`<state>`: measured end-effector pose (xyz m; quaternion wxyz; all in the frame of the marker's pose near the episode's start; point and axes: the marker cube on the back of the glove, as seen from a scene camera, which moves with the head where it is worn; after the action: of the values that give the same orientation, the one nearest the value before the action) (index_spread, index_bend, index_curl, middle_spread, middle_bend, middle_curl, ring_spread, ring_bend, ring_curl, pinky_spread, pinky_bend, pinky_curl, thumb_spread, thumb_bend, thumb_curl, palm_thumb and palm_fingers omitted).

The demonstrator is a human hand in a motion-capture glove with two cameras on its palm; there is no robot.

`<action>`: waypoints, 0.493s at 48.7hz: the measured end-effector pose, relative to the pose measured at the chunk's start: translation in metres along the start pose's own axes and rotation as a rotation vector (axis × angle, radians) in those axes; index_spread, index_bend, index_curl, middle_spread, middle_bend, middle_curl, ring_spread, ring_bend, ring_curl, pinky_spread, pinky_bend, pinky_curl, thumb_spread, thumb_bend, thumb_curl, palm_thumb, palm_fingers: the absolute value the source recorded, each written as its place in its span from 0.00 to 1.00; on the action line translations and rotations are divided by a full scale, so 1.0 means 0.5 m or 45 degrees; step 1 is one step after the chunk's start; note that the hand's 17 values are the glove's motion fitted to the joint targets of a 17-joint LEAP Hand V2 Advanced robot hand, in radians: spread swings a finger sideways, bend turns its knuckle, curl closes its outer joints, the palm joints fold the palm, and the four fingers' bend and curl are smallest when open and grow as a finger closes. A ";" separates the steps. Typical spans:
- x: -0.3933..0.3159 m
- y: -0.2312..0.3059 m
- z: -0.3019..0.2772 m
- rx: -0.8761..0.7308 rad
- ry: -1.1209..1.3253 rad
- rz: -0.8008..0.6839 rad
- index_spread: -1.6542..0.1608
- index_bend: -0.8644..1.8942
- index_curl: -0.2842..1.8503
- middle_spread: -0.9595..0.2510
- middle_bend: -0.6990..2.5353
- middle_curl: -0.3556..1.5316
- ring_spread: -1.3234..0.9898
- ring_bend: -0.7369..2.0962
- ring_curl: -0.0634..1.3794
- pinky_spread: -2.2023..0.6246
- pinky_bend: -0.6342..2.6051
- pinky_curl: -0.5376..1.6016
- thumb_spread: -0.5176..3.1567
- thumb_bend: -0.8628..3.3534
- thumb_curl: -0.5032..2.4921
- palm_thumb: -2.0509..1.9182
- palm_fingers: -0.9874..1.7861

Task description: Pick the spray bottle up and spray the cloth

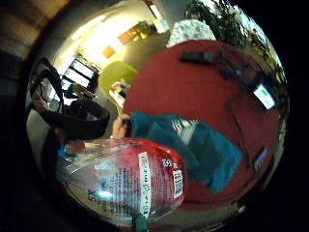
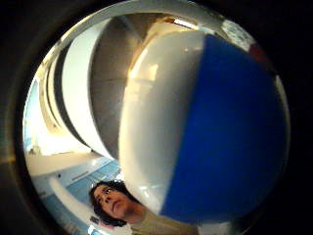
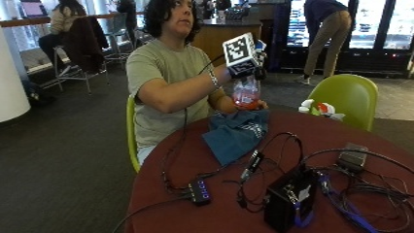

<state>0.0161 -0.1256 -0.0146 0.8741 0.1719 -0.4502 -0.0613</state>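
Above the red surface [image 3: 362, 141], your gloved right hand [image 3: 244, 68] has its grip clamped on the spray bottle [image 3: 246, 92]. Your bare hand [image 3: 228, 105] holds the blue cloth [image 3: 236, 132] just below the bottle.

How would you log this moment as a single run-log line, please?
phase: bottle lifted | right hand: grips spray bottle above table | bare hand: at teal cloth | cloth: bunched on table

Gloved right hand [image 3: 244, 73] raised, fingers curled in a grip.
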 end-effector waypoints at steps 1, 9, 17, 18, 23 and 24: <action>0.001 -0.009 0.010 0.019 -0.027 -0.019 0.78 0.41 0.40 0.67 0.40 0.47 0.49 0.46 0.38 0.69 0.33 0.45 0.23 0.20 0.42 0.76 0.84; 0.045 -0.094 0.092 0.185 -0.240 -0.113 0.78 0.42 0.40 0.67 0.40 0.47 0.49 0.46 0.38 0.69 0.33 0.45 0.23 0.20 0.42 0.76 0.84; 0.157 -0.165 0.141 0.305 -0.333 -0.071 0.78 0.42 0.40 0.67 0.40 0.47 0.49 0.46 0.38 0.69 0.33 0.45 0.23 0.20 0.42 0.76 0.84; 0.169 -0.170 0.149 0.311 -0.342 -0.058 0.78 0.42 0.40 0.67 0.40 0.47 0.49 0.46 0.38 0.69 0.33 0.45 0.23 0.20 0.42 0.76 0.84; 0.210 -0.181 0.199 0.286 -0.403 0.000 0.78 0.42 0.40 0.67 0.40 0.47 0.49 0.46 0.38 0.69 0.33 0.45 0.23 0.20 0.42 0.76 0.84; 0.215 -0.183 0.209 0.280 -0.412 0.006 0.78 0.42 0.40 0.67 0.40 0.47 0.49 0.46 0.38 0.69 0.33 0.45 0.23 0.20 0.43 0.76 0.84</action>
<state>-0.0006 -0.2649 0.0911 0.7663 0.2532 -0.5893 -0.0366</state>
